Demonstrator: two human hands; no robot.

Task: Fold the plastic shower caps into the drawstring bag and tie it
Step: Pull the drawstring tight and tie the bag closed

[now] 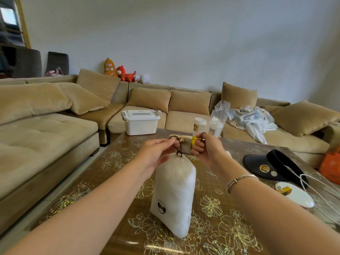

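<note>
Head view: both hands, left and right, seemingly pinch cord.

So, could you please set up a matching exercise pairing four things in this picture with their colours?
Things:
1. drawstring bag
2. cord
3. visor
4. plush tiger

Colours:
A. black
B. red
C. white
D. dark brown

Pairs: 1-C, 2-D, 3-A, 4-B. The left hand and right hand both pinch the cord above the bag.
</note>
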